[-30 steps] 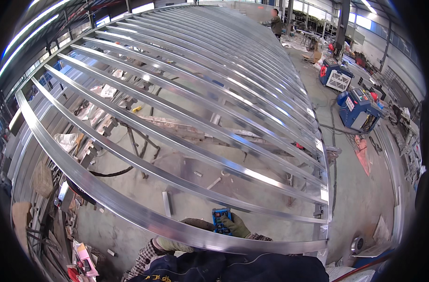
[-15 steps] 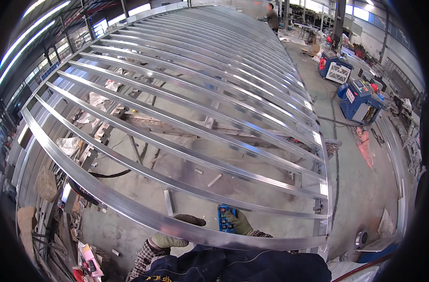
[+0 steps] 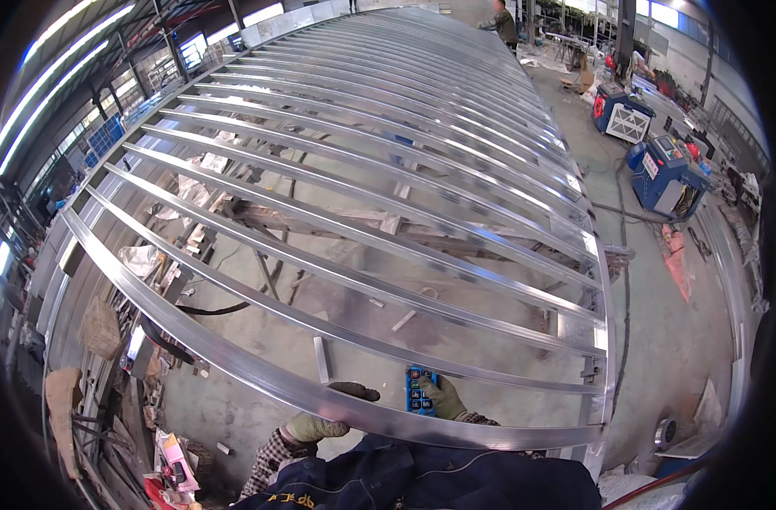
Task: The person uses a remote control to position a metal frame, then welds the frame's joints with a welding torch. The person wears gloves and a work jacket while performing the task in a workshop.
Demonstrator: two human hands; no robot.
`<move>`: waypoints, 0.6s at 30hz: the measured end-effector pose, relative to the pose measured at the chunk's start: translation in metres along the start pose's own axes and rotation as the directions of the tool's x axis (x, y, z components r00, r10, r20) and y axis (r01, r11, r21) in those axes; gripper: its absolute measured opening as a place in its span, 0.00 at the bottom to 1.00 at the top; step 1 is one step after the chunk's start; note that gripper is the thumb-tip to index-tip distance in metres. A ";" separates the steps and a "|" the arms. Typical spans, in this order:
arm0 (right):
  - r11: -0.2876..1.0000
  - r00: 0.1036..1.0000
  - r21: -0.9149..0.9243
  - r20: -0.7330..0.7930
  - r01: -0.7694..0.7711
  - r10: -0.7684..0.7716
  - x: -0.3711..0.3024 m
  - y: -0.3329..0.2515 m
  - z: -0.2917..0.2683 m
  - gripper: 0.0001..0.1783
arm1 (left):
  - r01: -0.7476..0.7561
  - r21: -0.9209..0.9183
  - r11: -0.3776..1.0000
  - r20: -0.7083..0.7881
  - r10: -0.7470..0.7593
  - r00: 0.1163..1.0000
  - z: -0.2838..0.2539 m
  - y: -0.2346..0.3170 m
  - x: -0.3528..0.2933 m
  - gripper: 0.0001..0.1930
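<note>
A large silvery metal frame with many parallel bars stretches away in front of me. My left hand, in a grey-green glove, is closed round its nearest bar, with the palm on my side and fingers showing beyond the bar. To the right, just past that same bar, my right hand, also gloved, holds a blue remote control with rows of dark buttons. Its thumb lies over the button face. The lower part of the right hand and wrist passes behind the nearest bar.
Two blue machines stand on the floor at the right, with cables beside the frame. A person is at the frame's far end. Metal lengths and scrap are piled at the left. Loose metal pieces lie beneath the bars.
My view has turned slightly, so the frame and surroundings sit a little further right and lower. Both hands keep their grips on the bar and the remote control.
</note>
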State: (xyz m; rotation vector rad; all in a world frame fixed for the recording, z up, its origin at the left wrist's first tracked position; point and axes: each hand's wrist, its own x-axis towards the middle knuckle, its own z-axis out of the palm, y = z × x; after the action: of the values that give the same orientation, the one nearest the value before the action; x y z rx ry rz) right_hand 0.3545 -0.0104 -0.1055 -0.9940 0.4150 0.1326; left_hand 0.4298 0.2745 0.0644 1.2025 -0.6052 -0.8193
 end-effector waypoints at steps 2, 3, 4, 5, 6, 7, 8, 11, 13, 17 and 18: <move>1.000 1.000 -0.006 0.014 0.011 -0.011 -0.002 -0.006 0.004 0.21 | 0.023 -0.008 1.000 -0.020 -0.023 1.000 0.002 0.000 -0.002 0.50; 1.000 0.999 -0.009 0.029 0.024 -0.023 -0.004 -0.010 0.005 0.20 | 0.013 -0.015 1.000 -0.016 -0.014 1.000 0.002 -0.001 -0.002 0.50; 0.999 0.998 0.001 0.040 0.041 -0.041 -0.005 -0.012 0.006 0.20 | 0.016 -0.011 1.000 -0.018 -0.016 1.000 0.002 -0.002 -0.003 0.50; 0.999 0.998 0.000 0.022 0.050 -0.050 -0.006 -0.014 0.007 0.20 | 0.019 -0.007 1.000 -0.021 -0.019 1.000 0.000 -0.004 -0.003 0.51; 0.998 0.998 0.012 0.002 0.066 -0.066 -0.006 -0.015 0.008 0.20 | 0.014 0.005 1.000 -0.016 -0.014 1.000 -0.001 -0.006 -0.004 0.50; 0.991 0.991 0.050 0.029 0.126 -0.127 -0.006 -0.014 0.007 0.19 | 0.008 0.018 1.000 -0.012 -0.008 1.000 -0.003 -0.009 -0.003 0.50; 0.996 0.996 -0.001 -0.026 0.087 -0.086 -0.005 -0.013 0.006 0.20 | 0.001 0.047 0.999 -0.007 -0.001 1.000 -0.005 -0.011 -0.003 0.50; 0.977 0.984 -0.133 -0.033 0.168 -0.174 0.005 -0.005 -0.002 0.20 | 0.078 0.129 0.989 -0.042 -0.073 0.996 -0.009 -0.013 -0.004 0.52; 0.902 0.946 -0.301 -0.003 0.309 -0.325 0.011 0.001 -0.009 0.21 | 0.090 0.135 0.987 -0.040 -0.086 0.996 -0.008 -0.011 -0.005 0.52; 0.747 0.926 -0.557 0.122 0.362 -0.358 0.018 0.010 -0.024 0.21 | 0.085 0.119 0.989 -0.032 -0.082 0.996 0.000 -0.006 -0.003 0.51; 0.854 0.970 -0.463 0.063 0.237 -0.235 0.018 0.012 -0.025 0.20 | 0.086 0.119 0.989 -0.034 -0.082 0.996 0.000 -0.004 -0.001 0.51</move>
State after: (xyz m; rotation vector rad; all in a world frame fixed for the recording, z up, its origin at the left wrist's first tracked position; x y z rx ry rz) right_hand 0.3607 -0.0266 -0.1343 -1.5167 0.2546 0.0090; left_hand 0.4281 0.2745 0.0607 1.3557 -0.5904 -0.8444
